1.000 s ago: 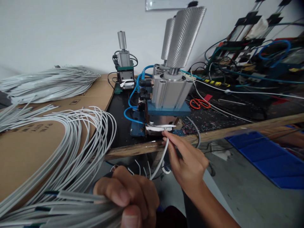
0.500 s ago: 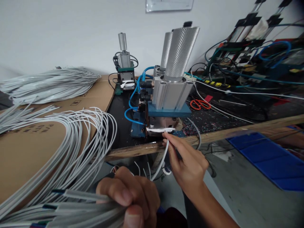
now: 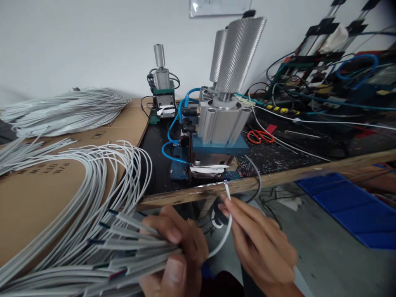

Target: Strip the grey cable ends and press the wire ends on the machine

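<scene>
My left hand (image 3: 177,247) is closed around a bundle of grey cables (image 3: 136,251) at the bottom centre; dark and coloured wire tips show at their ends. My right hand (image 3: 260,241) pinches a single white cable (image 3: 228,225) near its end, which points up in front of the table edge. This cable curves down and back toward my left hand. Just beyond its tip stands a pneumatic machine (image 3: 221,123) with a knurled silver cylinder, a blue plate and white tape along its front jaw. A gap separates the cable tip from the jaw.
Long grey cables (image 3: 95,173) lie on cardboard (image 3: 55,198) at the left, with a wrapped bundle (image 3: 68,109) behind. A smaller machine (image 3: 163,90) stands farther back. Orange-handled scissors (image 3: 260,136) and loose cables are right of the machine. The wooden table edge (image 3: 278,175) crosses in front.
My right hand has drawn the cable end back from the jaw, down and to the right. The machine's knurled cylinder has risen. The bundle in my left hand has shifted right and its ends are more fanned.
</scene>
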The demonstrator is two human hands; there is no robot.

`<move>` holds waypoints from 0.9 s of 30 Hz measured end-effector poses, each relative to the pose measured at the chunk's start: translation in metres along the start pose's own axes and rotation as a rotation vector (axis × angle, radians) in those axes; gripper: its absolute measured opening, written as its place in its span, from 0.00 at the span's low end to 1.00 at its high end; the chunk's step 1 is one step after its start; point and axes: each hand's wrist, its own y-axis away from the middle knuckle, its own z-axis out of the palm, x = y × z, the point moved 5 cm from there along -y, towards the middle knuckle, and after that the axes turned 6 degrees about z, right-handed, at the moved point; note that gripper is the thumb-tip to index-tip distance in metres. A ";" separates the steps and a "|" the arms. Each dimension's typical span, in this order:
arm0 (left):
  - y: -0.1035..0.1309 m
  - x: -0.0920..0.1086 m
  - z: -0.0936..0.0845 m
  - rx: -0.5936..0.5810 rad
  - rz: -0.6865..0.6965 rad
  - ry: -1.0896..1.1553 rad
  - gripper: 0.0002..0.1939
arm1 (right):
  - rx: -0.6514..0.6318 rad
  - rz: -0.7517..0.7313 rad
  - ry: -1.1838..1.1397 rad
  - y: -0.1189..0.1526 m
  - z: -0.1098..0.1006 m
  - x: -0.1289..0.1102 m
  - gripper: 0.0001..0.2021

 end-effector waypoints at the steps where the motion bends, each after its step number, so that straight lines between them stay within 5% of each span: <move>1: -0.001 -0.001 0.002 -0.058 -0.016 -0.035 0.07 | 0.000 -0.003 0.003 0.000 -0.003 -0.001 0.16; 4: -0.004 -0.005 0.005 -0.259 -0.079 -0.102 0.06 | 0.003 -0.004 -0.008 0.005 -0.010 -0.002 0.18; 9: -0.006 -0.024 -0.002 -0.274 -0.159 -0.206 0.04 | -0.060 0.047 0.013 0.040 -0.017 0.015 0.15; 14: -0.002 -0.039 0.003 -0.346 -0.336 -0.576 0.08 | -0.591 -0.009 -0.046 0.089 -0.004 0.033 0.17; 16: -0.002 -0.041 0.004 -0.384 -0.366 -0.650 0.12 | -0.687 0.012 -0.057 0.089 -0.006 0.035 0.19; 21: -0.001 -0.047 0.005 -0.491 -0.399 -0.682 0.11 | -0.344 0.331 -0.237 0.025 -0.026 0.030 0.15; 27: 0.003 -0.050 0.007 -0.606 -0.429 -0.590 0.13 | -0.267 0.504 -0.495 -0.037 -0.020 0.009 0.08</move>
